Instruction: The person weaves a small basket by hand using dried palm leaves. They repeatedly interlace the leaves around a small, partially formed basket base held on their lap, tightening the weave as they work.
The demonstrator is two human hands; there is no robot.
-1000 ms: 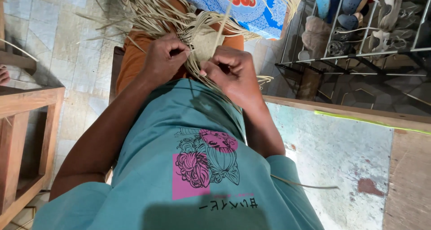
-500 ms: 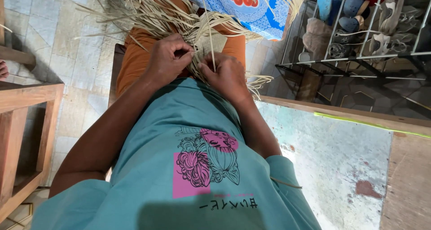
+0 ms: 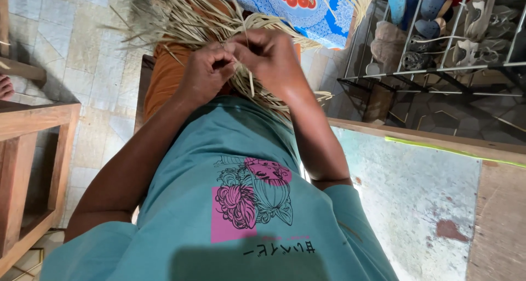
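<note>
The upper middle of the frame is taken up by a loose bundle of pale straw strips (image 3: 186, 18), spread over an orange-clad lap (image 3: 159, 83) and fanned toward the upper left and upper right. The left hand (image 3: 205, 75) and the right hand (image 3: 271, 56) are brought together just below the bundle, touching each other, with fingers curled nearly closed; a thin single strip (image 3: 249, 75) is pinched between them. That strip is seen standing nearly upright in the picture, its long axis running top to bottom, with the lower end hanging free below the knuckles. Most strips in the bundle are laid slanting from upper left to lower right. Room is limited on the left side by a wooden frame (image 3: 33, 166), with a band of tiled floor (image 3: 87, 67) left open between it and the lap. On the right, a metal wire rack (image 3: 438, 67) holding shoes is seen close by, and a wooden edge (image 3: 427, 138) borders a worn greenish surface (image 3: 416, 193) at lower right. A blue patterned cloth (image 3: 307, 7) lies at the top, behind the straw.
</note>
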